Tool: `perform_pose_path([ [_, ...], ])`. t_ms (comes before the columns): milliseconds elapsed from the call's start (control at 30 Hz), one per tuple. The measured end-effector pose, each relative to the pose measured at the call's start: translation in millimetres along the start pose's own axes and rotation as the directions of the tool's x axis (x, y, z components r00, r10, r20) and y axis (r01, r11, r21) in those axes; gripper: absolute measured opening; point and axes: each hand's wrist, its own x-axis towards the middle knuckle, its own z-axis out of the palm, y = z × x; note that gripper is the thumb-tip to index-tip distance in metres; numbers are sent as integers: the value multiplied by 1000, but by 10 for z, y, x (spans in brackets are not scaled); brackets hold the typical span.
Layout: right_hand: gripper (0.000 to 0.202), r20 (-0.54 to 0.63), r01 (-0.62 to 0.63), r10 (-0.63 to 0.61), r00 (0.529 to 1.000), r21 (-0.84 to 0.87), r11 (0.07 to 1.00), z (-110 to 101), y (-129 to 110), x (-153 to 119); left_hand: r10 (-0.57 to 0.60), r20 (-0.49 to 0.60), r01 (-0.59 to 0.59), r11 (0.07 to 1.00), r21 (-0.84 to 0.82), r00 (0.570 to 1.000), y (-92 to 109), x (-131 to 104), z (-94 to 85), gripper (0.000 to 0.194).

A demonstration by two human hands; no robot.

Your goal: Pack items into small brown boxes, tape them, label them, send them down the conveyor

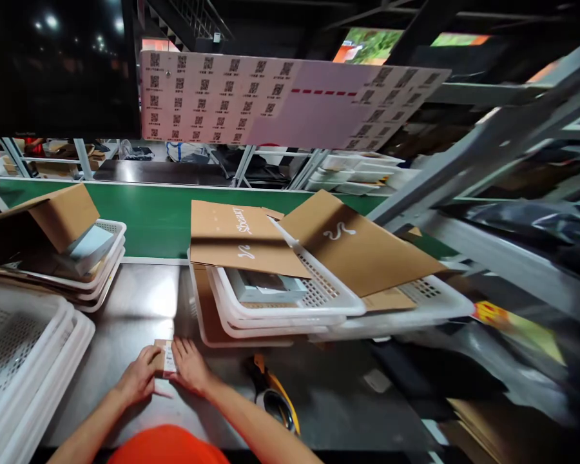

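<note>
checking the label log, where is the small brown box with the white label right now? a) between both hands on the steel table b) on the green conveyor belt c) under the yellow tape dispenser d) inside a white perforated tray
a: the small brown cardboard box with a white label sits on the grey steel table, with the left hand and right hand pressed against its sides.

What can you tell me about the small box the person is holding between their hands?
The small box is brown cardboard with a white label on its right part. It lies flat on the shiny metal table, near its front edge. The left hand and right hand press against it from either side, fingers over its edges. Its print is too small to read.
</note>
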Motion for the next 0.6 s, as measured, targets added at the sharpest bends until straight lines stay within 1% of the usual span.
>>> perform_pose_path([
  [67, 85, -1, -2, 2, 1000, 41, 999, -59, 31, 23, -6, 14, 7, 1000, -27, 1000, 25, -82, -14, 46],
  [100, 79, 11, 8, -9, 1000, 71, 997, -100, 63, 32, -13, 11, 13, 999, -35, 1000, 37, -134, -14, 39],
  [167, 60, 58, 47, -56, 997, 146, 988, -197, 142, 42, -29, -8, 29, 999, -26, 1000, 58, -239, 4, 25],
  [233, 38, 114, 84, -110, 987, 215, 973, -286, 205, 39, -22, -1, 22, 1000, 5, 1000, 82, -316, 40, 18],
  [267, 31, 135, 91, -125, 983, 233, 968, -319, 218, 35, -18, 13, 18, 1000, 13, 1000, 96, -334, 62, 17],
  [300, 29, 149, 90, -128, 981, 236, 967, -340, 214, 29, -19, 30, 18, 1000, 11, 999, 110, -338, 86, 15],
  [367, 32, 153, 66, -98, 983, 203, 977, -345, 157, 13, -35, 39, 36, 999, -16, 999, 136, -306, 131, 15],
  [433, 39, 135, 23, -42, 990, 137, 990, -306, 45, -17, -70, 16, 70, 997, -32, 997, 149, -249, 176, 20],
  [533, 51, 95, -52, 49, 994, 33, 998, -207, -159, -89, -120, 1, 120, 993, 14, 993, 136, -195, 265, 27],
  [600, 50, 79, -94, 95, 992, -20, 995, -151, -274, -140, -129, -2, 129, 991, 35, 992, 111, -203, 342, 28],
])
